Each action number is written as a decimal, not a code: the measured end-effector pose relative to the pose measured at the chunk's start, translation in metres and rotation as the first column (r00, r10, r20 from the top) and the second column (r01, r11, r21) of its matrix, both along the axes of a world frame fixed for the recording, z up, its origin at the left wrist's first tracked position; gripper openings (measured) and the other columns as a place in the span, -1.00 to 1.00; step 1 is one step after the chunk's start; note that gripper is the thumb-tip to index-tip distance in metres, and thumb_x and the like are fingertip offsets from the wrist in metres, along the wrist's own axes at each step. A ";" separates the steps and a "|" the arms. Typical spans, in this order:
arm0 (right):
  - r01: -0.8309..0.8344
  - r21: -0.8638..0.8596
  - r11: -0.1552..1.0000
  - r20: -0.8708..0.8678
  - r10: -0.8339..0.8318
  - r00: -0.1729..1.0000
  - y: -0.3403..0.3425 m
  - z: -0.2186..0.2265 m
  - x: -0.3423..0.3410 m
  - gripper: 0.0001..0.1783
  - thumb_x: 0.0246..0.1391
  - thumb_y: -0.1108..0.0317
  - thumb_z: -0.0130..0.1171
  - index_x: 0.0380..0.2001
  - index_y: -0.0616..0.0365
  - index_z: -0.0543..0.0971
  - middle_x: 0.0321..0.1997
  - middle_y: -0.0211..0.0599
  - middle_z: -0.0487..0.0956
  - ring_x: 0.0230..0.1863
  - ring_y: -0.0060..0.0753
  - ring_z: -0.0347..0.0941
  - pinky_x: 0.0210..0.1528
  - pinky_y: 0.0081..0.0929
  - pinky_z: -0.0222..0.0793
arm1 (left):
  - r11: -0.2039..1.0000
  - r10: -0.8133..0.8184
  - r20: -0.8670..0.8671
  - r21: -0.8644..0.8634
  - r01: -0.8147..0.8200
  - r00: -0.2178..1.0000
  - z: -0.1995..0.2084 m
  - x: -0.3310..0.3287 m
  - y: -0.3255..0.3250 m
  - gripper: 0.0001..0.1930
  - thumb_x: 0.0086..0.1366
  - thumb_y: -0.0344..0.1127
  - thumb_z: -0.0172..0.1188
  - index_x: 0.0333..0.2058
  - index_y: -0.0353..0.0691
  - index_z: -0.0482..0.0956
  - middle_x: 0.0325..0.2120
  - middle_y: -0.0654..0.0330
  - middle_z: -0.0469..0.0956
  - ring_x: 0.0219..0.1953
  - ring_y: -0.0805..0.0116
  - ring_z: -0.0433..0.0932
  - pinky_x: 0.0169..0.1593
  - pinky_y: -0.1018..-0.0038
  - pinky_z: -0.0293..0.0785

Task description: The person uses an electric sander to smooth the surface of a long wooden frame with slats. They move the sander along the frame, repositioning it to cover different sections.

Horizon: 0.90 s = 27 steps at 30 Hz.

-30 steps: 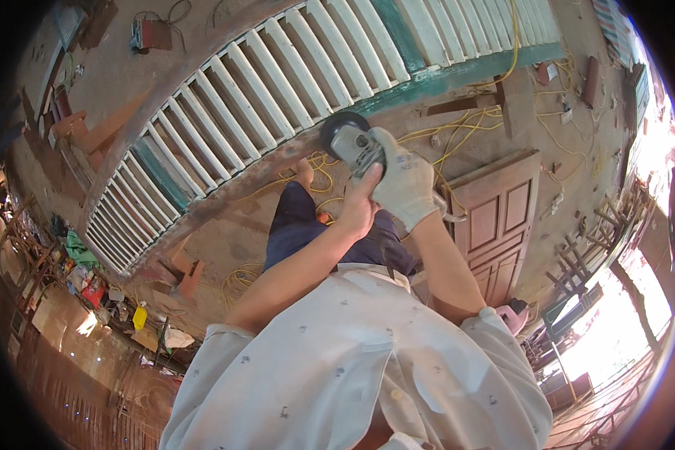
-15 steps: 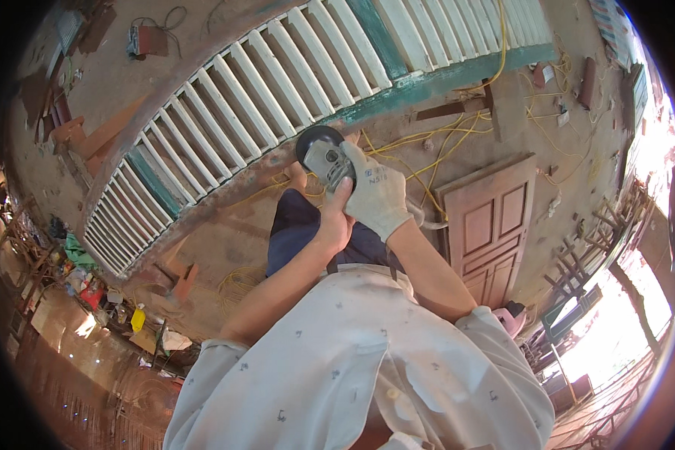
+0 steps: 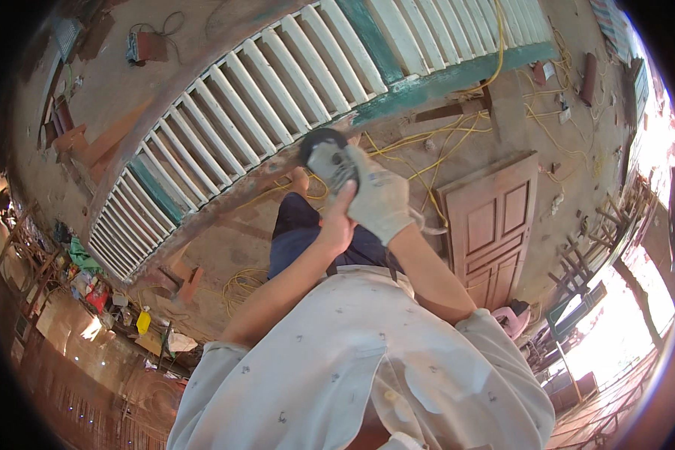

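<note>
Both my hands hold a grey angle grinder (image 3: 327, 163) with a dark round disc, slightly smeared by motion. My right hand (image 3: 382, 199), in a pale work glove, wraps round its body. Bare, my left hand (image 3: 339, 225) grips the near side of the tool, thumb pointing up along it. The disc is at the near edge of a long louvred shutter (image 3: 421, 88) with white slats and green rails; whether it touches the wood I cannot tell. Left of the disc that edge is brownish and bare, while green paint covers it to the right.
Yellow cable (image 3: 457, 135) winds over the floor right of the grinder, with another coil (image 3: 241, 289) at the left. A brown panelled door (image 3: 491, 225) lies at the right. Timber offcuts (image 3: 190, 283) and assorted clutter (image 3: 97, 296) lie at the left. My foot (image 3: 298, 180) is close to the shutter.
The grinder and both hands have shifted slightly right along the shutter's edge. The gloved hand and tool look more blurred now. My grip is the same.
</note>
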State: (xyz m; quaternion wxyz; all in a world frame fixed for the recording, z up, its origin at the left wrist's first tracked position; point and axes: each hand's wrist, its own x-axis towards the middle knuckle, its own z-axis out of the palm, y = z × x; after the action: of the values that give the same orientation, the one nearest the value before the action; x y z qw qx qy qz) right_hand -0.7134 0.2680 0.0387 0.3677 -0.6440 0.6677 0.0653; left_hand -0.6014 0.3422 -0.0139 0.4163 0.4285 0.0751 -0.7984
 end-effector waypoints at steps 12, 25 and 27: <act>0.188 -0.073 0.979 -0.101 -0.195 0.976 -0.028 0.010 -0.056 -0.12 0.00 -0.08 0.43 0.39 -0.13 0.41 -0.08 0.00 0.76 -0.06 0.14 0.73 -0.03 -0.01 0.60 | 0.959 -0.282 0.010 -0.013 0.283 0.959 -0.005 -0.054 -0.053 -0.41 0.47 0.14 0.30 0.25 -0.15 0.52 -0.02 0.29 0.67 -0.04 0.45 0.69 0.04 0.33 0.66; 0.044 -0.045 0.998 0.011 -0.043 0.999 -0.004 0.000 -0.025 -0.19 0.10 0.02 0.26 0.43 -0.13 0.35 -0.03 -0.06 0.71 -0.05 0.06 0.72 -0.05 -0.02 0.58 | 0.995 -0.098 0.011 -0.018 0.098 0.995 0.004 -0.021 -0.017 -0.50 0.55 0.04 0.20 0.29 -0.14 0.49 0.08 0.30 0.65 0.07 0.47 0.66 0.08 0.41 0.62; 0.117 0.014 0.993 -0.068 -0.116 0.991 -0.026 0.015 -0.043 -0.18 0.08 0.06 0.30 0.43 -0.13 0.36 -0.08 -0.03 0.74 -0.03 0.10 0.71 -0.01 0.00 0.58 | 0.992 -0.127 0.009 0.020 0.127 0.992 -0.001 -0.048 -0.036 -0.43 0.47 0.14 0.29 0.25 -0.11 0.54 0.01 0.33 0.67 -0.02 0.50 0.68 -0.08 0.39 0.64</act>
State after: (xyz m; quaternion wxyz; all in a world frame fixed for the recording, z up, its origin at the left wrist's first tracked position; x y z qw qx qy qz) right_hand -0.7561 0.2417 0.0536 0.3540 -0.5980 0.7155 0.0714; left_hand -0.6497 0.3062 -0.0150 0.3607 0.4405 0.0533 -0.8204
